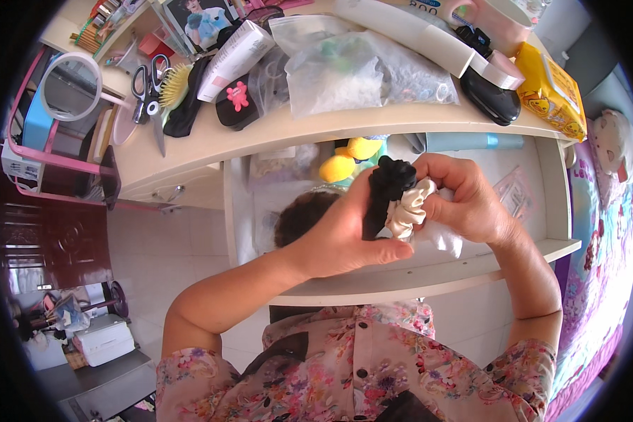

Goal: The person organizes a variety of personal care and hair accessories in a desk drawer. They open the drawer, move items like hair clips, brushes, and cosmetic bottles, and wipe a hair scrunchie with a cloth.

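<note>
Above an open desk drawer, my left hand holds a black scrunchie between thumb and fingers. A cream satin scrunchie lies against the black one, between my two hands. My right hand has its fingers bent around the cream scrunchie's right side. Something white and soft hangs below my right fingers. In the drawer behind my hands are yellow plush pieces, a brown furry item, a blue-grey roll and a clear packet.
On the desktop lie scissors, a yellow-bristled hairbrush, a round mirror, plastic bags, a black case and a yellow wipes pack. A bed stands at the right.
</note>
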Available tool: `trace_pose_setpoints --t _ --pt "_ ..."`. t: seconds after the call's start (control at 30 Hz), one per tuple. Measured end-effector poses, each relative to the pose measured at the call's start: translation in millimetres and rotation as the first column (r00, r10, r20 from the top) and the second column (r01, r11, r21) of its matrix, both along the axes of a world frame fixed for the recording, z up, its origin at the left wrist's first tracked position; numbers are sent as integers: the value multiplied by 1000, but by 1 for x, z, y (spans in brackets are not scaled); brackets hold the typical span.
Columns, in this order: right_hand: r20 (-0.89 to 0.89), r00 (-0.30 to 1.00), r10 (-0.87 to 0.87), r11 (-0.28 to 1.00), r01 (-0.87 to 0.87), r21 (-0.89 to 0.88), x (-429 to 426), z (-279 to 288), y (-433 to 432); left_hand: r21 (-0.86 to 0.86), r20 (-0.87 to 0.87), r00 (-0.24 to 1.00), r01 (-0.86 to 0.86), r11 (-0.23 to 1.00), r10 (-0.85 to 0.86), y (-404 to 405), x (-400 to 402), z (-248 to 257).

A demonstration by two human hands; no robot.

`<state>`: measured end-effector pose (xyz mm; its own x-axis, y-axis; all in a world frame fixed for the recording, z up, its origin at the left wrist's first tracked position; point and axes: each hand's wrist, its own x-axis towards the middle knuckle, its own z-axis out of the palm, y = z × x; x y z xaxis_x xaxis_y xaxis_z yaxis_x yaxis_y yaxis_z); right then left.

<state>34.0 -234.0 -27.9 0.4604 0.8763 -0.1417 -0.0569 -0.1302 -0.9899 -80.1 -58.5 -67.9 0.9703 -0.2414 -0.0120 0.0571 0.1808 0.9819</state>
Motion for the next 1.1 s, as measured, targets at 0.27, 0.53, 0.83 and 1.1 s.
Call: trace_pose_setpoints --t 0.27,0.53,0.83,1.1 --pt "170 985 -18 999 26 -46 4 -4 -1 -16 -153 979 -137 990 133 -8 -3 6" --pt "138 947 -290 955 277 109 13 -1 -5 6 -270 957 -110 994 107 2 -3 -1" --pt "664 737 127 978 -206 42 -8 -12 10 219 -263 965 38 975 21 -2 -3 -12" --pt "722 671 -171 980 190 56 25 -17 -4 147 -268 963 40 988 1 4 -3 -4"
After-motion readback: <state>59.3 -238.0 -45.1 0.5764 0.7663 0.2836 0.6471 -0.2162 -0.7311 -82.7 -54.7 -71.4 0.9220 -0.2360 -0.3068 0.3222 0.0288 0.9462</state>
